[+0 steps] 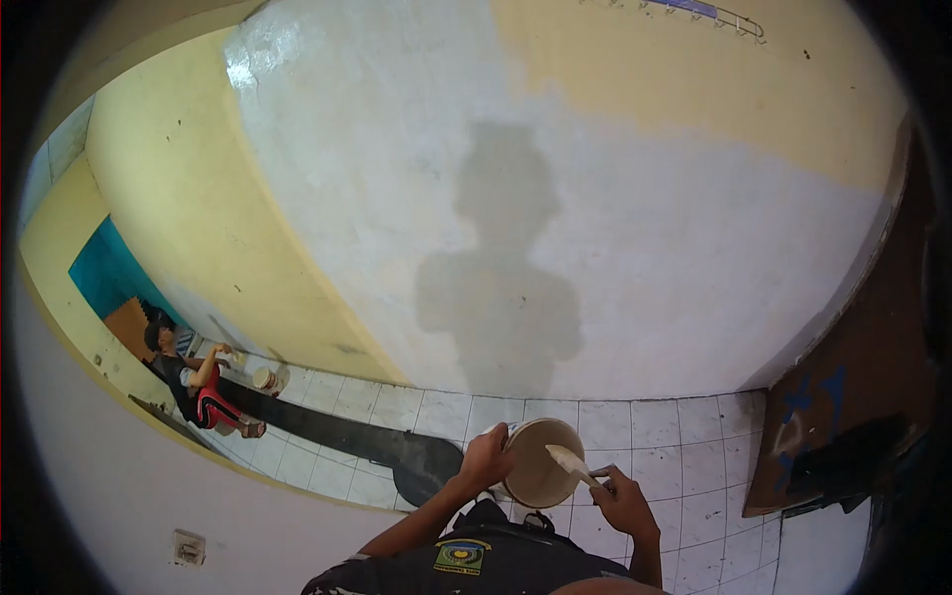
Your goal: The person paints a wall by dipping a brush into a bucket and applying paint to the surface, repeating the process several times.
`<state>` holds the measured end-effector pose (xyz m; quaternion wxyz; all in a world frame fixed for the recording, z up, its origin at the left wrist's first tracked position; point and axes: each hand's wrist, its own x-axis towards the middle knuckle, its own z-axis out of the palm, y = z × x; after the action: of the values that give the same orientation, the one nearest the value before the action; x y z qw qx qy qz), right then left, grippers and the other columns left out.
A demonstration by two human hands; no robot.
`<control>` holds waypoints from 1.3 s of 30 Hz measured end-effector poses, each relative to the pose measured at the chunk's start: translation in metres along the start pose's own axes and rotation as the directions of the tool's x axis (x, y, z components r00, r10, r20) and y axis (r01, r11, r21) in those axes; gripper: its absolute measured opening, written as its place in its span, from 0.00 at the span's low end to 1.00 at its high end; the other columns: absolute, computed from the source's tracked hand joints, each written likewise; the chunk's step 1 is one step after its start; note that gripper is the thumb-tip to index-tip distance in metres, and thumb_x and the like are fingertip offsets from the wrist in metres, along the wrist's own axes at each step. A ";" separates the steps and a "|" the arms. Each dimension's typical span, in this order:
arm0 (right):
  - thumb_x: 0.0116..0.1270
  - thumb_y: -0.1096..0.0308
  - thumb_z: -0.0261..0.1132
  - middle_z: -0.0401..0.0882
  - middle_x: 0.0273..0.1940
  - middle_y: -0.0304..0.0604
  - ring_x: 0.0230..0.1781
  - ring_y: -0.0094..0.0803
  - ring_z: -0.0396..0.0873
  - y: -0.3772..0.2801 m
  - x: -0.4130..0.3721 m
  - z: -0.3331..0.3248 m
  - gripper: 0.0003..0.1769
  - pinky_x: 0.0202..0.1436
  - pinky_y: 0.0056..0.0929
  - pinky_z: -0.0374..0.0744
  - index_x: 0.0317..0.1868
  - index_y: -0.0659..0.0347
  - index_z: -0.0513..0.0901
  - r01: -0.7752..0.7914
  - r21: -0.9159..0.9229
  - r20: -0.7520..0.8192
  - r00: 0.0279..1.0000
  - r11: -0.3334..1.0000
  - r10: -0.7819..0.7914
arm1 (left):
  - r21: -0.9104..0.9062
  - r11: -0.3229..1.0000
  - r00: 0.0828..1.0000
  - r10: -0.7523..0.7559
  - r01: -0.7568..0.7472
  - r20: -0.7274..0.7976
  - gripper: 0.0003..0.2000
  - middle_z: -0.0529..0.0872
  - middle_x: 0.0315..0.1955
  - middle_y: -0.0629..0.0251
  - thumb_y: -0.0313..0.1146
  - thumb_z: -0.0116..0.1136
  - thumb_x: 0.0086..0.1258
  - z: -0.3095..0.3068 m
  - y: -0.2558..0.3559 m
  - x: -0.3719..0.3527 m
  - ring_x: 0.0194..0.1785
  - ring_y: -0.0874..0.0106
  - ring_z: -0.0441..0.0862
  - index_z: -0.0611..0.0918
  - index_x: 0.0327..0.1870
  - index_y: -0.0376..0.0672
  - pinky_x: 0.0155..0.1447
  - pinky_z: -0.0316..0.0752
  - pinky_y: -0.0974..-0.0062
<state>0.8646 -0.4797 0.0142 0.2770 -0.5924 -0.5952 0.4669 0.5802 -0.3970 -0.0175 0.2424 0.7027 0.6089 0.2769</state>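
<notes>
My left hand [484, 460] grips the rim of a pale paint bucket [526, 478], which is tilted so its inside faces me. Its fingers are wrapped over the bucket's left side. In my right hand [627, 504] is a paintbrush [567, 460], closed around the handle. The brush's whitish head points up and left, over the bucket's mouth. How much paint lies inside the bucket is hard to make out.
Ahead, a yellow wall [654, 69] carries a large whitish painted area [674, 248] with my shadow on it. A co-worker [198, 382] sits low at left near another bucket [264, 378]. A long dark case-like object [327, 428] lies on tiles; a brown panel [843, 387] stands right.
</notes>
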 end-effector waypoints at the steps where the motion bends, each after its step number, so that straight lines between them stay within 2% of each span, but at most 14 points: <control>1: 0.69 0.66 0.64 0.85 0.29 0.55 0.28 0.40 0.84 -0.007 -0.001 0.000 0.17 0.35 0.37 0.79 0.55 0.65 0.79 0.006 -0.052 0.005 1.000 0.999 -0.006 | 0.009 1.000 1.000 0.015 -0.015 0.000 0.11 0.82 0.26 0.43 0.33 0.60 0.59 0.000 -0.002 0.001 0.34 0.38 0.80 0.73 0.36 0.38 0.37 0.73 0.45; 3: 0.68 0.65 0.65 0.84 0.29 0.56 0.29 0.46 0.84 -0.010 0.002 0.002 0.18 0.35 0.41 0.79 0.55 0.64 0.79 -0.001 -0.104 0.023 1.000 0.995 0.003 | 0.005 1.000 1.000 0.008 -0.008 0.005 0.11 0.82 0.26 0.42 0.34 0.60 0.59 0.000 -0.007 0.003 0.34 0.38 0.80 0.73 0.36 0.38 0.38 0.73 0.45; 5: 0.67 0.63 0.65 0.83 0.30 0.59 0.33 0.58 0.83 0.000 0.005 0.009 0.18 0.37 0.49 0.79 0.55 0.61 0.79 0.112 -0.270 -0.002 0.993 0.956 -0.117 | 0.005 1.000 1.000 0.023 -0.023 0.005 0.11 0.82 0.26 0.42 0.34 0.60 0.60 0.001 -0.006 0.003 0.34 0.38 0.80 0.73 0.36 0.38 0.38 0.73 0.44; 6: 0.64 0.63 0.67 0.82 0.31 0.58 0.36 0.60 0.81 -0.001 0.006 0.010 0.18 0.39 0.51 0.78 0.53 0.59 0.80 0.131 -0.313 0.008 0.991 0.941 -0.135 | 0.007 1.000 1.000 0.030 -0.030 0.006 0.11 0.82 0.26 0.42 0.35 0.59 0.60 0.001 -0.006 0.003 0.34 0.38 0.80 0.73 0.36 0.39 0.38 0.73 0.43; 8: 0.68 0.60 0.62 0.84 0.33 0.57 0.38 0.59 0.82 0.004 0.012 0.018 0.16 0.42 0.56 0.79 0.52 0.57 0.81 0.149 -0.419 0.033 0.988 0.896 -0.150 | 0.054 0.998 1.000 0.019 -0.020 0.019 0.11 0.82 0.26 0.42 0.36 0.59 0.62 -0.001 -0.001 0.004 0.35 0.38 0.81 0.73 0.35 0.40 0.39 0.73 0.42; 9: 0.69 0.60 0.58 0.85 0.41 0.54 0.44 0.56 0.82 0.000 0.013 0.018 0.17 0.50 0.56 0.78 0.54 0.56 0.79 0.158 -0.467 0.096 0.987 0.870 -0.128 | 0.051 0.998 0.998 0.043 -0.045 0.040 0.10 0.82 0.27 0.42 0.35 0.59 0.62 0.000 -0.003 0.006 0.36 0.38 0.81 0.73 0.35 0.40 0.39 0.73 0.42; 11: 0.69 0.64 0.56 0.85 0.37 0.54 0.40 0.55 0.84 -0.001 0.022 0.025 0.12 0.44 0.55 0.80 0.50 0.55 0.79 0.178 -0.604 0.131 0.984 0.777 -0.124 | 0.052 0.996 0.997 0.063 -0.065 0.052 0.10 0.82 0.26 0.44 0.33 0.59 0.60 0.000 -0.002 0.006 0.34 0.38 0.80 0.73 0.36 0.40 0.38 0.73 0.43; 14: 0.65 0.70 0.60 0.85 0.36 0.54 0.38 0.53 0.85 -0.022 0.023 0.029 0.10 0.41 0.51 0.82 0.46 0.58 0.80 0.212 -0.592 0.097 0.976 0.777 -0.193 | 0.028 0.996 0.994 0.081 -0.083 0.069 0.08 0.82 0.26 0.44 0.27 0.58 0.57 -0.006 0.015 0.006 0.32 0.40 0.81 0.73 0.35 0.38 0.36 0.74 0.48; 18: 0.60 0.73 0.65 0.85 0.36 0.54 0.39 0.52 0.86 -0.039 0.036 0.034 0.16 0.41 0.46 0.84 0.50 0.58 0.82 0.208 -0.653 0.226 0.971 0.728 -0.075 | 0.003 0.998 0.992 0.067 -0.067 0.108 0.08 0.82 0.26 0.43 0.27 0.58 0.57 -0.007 0.021 0.008 0.33 0.41 0.81 0.73 0.35 0.37 0.36 0.75 0.50; 22: 0.60 0.73 0.65 0.86 0.36 0.53 0.39 0.49 0.87 -0.011 0.052 0.058 0.15 0.41 0.45 0.84 0.49 0.58 0.83 0.222 -0.674 0.216 0.971 0.705 -0.099 | -0.029 0.994 0.989 0.110 -0.108 0.096 0.08 0.83 0.26 0.42 0.26 0.58 0.58 -0.003 0.022 0.006 0.33 0.41 0.81 0.73 0.35 0.36 0.37 0.75 0.50; 24: 0.60 0.73 0.65 0.87 0.38 0.52 0.40 0.48 0.87 0.000 0.060 0.067 0.13 0.42 0.44 0.85 0.45 0.58 0.86 0.319 -0.702 0.266 0.947 0.636 -0.181 | -0.046 0.990 0.989 0.134 -0.132 0.059 0.07 0.76 0.20 0.47 0.25 0.58 0.58 0.000 0.021 0.005 0.24 0.47 0.76 0.71 0.32 0.36 0.30 0.70 0.58; 27: 0.60 0.73 0.64 0.87 0.39 0.52 0.40 0.47 0.88 0.007 0.067 0.078 0.10 0.42 0.43 0.85 0.42 0.58 0.89 0.284 -0.729 0.279 0.954 0.622 -0.109 | -0.071 0.986 0.985 0.156 -0.151 0.076 0.07 0.77 0.21 0.45 0.26 0.58 0.59 -0.002 0.026 0.004 0.25 0.46 0.77 0.72 0.32 0.36 0.31 0.71 0.57; 30: 0.60 0.72 0.65 0.88 0.38 0.51 0.41 0.47 0.88 0.012 0.069 0.082 0.09 0.43 0.43 0.86 0.39 0.57 0.89 0.278 -0.693 0.257 0.957 0.665 -0.133 | -0.052 0.985 0.981 0.169 -0.164 0.096 0.07 0.79 0.23 0.43 0.26 0.58 0.59 -0.002 0.027 0.005 0.27 0.44 0.79 0.72 0.33 0.36 0.32 0.72 0.56; 39: 0.60 0.70 0.65 0.87 0.39 0.52 0.43 0.49 0.87 0.010 0.077 0.085 0.10 0.46 0.45 0.85 0.41 0.59 0.88 0.236 -0.694 0.269 0.961 0.680 -0.059 | -0.091 0.983 0.981 0.167 -0.158 0.096 0.07 0.80 0.24 0.44 0.25 0.58 0.59 -0.007 0.031 0.006 0.28 0.44 0.79 0.72 0.33 0.36 0.33 0.72 0.56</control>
<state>0.7831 -0.4266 -0.0467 -0.0095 -0.5465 -0.8035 0.2359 0.5985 -0.3952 0.0087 0.2789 0.7527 0.5243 0.2842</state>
